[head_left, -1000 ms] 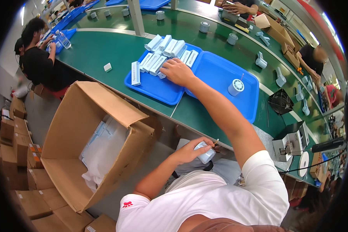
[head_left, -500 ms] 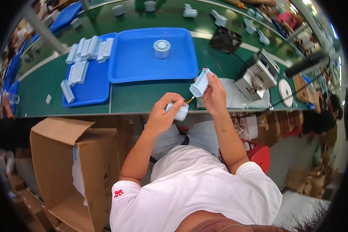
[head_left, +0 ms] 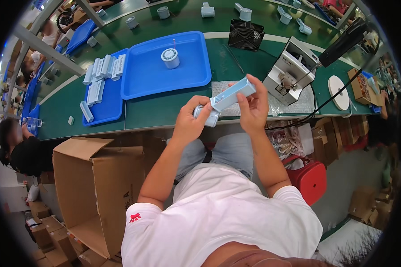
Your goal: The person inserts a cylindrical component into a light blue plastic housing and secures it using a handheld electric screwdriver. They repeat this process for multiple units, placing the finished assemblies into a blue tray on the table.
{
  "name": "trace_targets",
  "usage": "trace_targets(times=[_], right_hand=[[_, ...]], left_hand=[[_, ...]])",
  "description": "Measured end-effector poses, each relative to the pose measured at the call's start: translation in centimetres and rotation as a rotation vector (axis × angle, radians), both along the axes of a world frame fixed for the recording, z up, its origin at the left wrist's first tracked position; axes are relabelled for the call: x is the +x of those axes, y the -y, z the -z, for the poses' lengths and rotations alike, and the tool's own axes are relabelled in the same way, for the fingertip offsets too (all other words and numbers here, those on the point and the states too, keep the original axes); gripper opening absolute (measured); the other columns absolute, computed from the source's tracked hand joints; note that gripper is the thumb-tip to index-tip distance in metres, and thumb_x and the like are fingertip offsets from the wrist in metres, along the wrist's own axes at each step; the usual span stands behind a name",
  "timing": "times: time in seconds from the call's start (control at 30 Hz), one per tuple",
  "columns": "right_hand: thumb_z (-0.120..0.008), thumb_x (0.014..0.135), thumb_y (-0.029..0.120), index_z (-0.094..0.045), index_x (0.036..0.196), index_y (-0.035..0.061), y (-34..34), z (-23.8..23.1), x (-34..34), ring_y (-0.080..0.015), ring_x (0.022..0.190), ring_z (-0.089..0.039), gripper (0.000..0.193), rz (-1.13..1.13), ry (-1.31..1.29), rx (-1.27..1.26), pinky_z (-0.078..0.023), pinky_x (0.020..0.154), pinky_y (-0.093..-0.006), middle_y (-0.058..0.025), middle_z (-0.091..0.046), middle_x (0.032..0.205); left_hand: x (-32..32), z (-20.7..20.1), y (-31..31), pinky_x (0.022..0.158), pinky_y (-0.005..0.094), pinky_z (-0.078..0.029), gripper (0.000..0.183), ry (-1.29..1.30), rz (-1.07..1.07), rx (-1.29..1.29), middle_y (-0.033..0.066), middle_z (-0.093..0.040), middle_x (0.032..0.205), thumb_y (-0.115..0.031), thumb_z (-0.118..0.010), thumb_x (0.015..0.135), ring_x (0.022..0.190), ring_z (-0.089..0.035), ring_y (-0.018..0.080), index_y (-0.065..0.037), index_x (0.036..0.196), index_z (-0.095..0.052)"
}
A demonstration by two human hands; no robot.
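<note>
My left hand [head_left: 187,122] is closed around a light blue round fan housing [head_left: 213,119], much of it covered by the fingers. In my right hand [head_left: 256,109] is a long light blue handle shell [head_left: 231,95], tilted, its lower left end against the round housing. My left fingertips are at that joint, just in front of the table edge. A similar round fan part [head_left: 169,58] with a slotted face stands in the large blue tray [head_left: 142,86]. Several more handle shells [head_left: 103,69] lie stacked in the smaller blue tray [head_left: 113,113] to the left.
To the right stand a grey metal bench machine [head_left: 292,71], a black square fan [head_left: 246,34], a black cylindrical tool [head_left: 343,42] and a white disc [head_left: 338,92]. Light blue assembled pieces [head_left: 244,12] line the far green belt. An open cardboard box [head_left: 116,191] stands below left.
My hands have come together, so the handle shell now meets the round housing. The shell has tilted flatter, and the orange wire between the parts is no longer visible. The view has shifted.
</note>
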State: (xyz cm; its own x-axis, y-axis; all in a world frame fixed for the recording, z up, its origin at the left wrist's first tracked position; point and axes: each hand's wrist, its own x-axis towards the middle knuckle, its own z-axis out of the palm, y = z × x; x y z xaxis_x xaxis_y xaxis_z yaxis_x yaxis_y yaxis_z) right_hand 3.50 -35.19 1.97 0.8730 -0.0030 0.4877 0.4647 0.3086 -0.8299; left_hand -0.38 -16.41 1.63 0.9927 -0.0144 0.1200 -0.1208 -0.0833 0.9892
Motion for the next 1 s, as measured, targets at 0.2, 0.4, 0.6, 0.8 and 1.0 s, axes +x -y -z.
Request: trace_targets(times=[0.2, 0.4, 0.6, 0.8, 1.0], right_hand=[[-0.075, 0.092, 0.0, -0.048, 0.147, 0.0039, 1.9, -1.5, -0.4, -0.0253, 0.111, -0.072, 0.061, -0.104, 0.098, -0.192, -0.06, 0.093, -0.0375, -0.0181, -0.071, 0.122], [-0.084, 0.082, 0.002, -0.056, 0.144, 0.005, 2.5, -1.3, -0.8, -0.0271, 0.106, -0.075, 0.068, 0.04, 0.209, -0.48, -0.062, 0.087, -0.0362, -0.0176, -0.074, 0.119], [-0.079, 0.084, -0.005, -0.052, 0.145, 0.0012, 2.6, -0.1, 0.5, -0.0277, 0.11, -0.073, 0.067, 0.008, 0.25, -0.574, -0.06, 0.091, -0.0358, -0.0227, -0.071, 0.123], [-0.076, 0.085, -0.01, -0.049, 0.147, 0.0002, 2.0, -0.5, 1.0, -0.0277, 0.113, -0.071, 0.069, -0.008, 0.137, -0.522, -0.059, 0.093, -0.0356, -0.0255, -0.07, 0.124], [-0.077, 0.085, -0.009, -0.049, 0.147, -0.0002, 2.2, -0.6, 1.5, -0.0283, 0.113, -0.071, 0.068, 0.01, 0.159, -0.555, -0.059, 0.093, -0.0365, -0.0264, -0.069, 0.123]], left_hand=[[0.0, -0.9, 0.9, 0.084, 0.0309, -0.052, 0.06, 0.005, 0.143, 0.082, 0.0053, -0.067, 0.107, -0.026, -0.094, 0.073, 0.094, -0.064, 0.0148, -0.007, 0.118, -0.061], [1.5, 0.2, 1.9, 0.081, 0.035, -0.053, 0.058, 0.087, 0.069, 0.205, 0.0072, -0.066, 0.103, -0.024, -0.098, 0.064, 0.093, -0.066, 0.0226, -0.006, 0.106, -0.064], [3.1, 1.5, 2.1, 0.077, 0.0377, -0.052, 0.05, 0.125, 0.03, 0.2, 0.0072, -0.065, 0.099, -0.025, -0.097, 0.064, 0.089, -0.065, 0.0278, -0.006, 0.1, -0.066], [4.4, 1.6, 1.7, 0.081, 0.0353, -0.052, 0.046, 0.141, 0.103, 0.264, 0.0074, -0.064, 0.1, -0.018, -0.091, 0.069, 0.092, -0.066, 0.0255, -0.005, 0.103, -0.064], [5.3, 2.3, 2.0, 0.077, 0.0413, -0.053, 0.048, 0.223, 0.111, 0.237, 0.0088, -0.065, 0.102, -0.022, -0.092, 0.069, 0.093, -0.067, 0.0327, -0.008, 0.105, -0.064]])
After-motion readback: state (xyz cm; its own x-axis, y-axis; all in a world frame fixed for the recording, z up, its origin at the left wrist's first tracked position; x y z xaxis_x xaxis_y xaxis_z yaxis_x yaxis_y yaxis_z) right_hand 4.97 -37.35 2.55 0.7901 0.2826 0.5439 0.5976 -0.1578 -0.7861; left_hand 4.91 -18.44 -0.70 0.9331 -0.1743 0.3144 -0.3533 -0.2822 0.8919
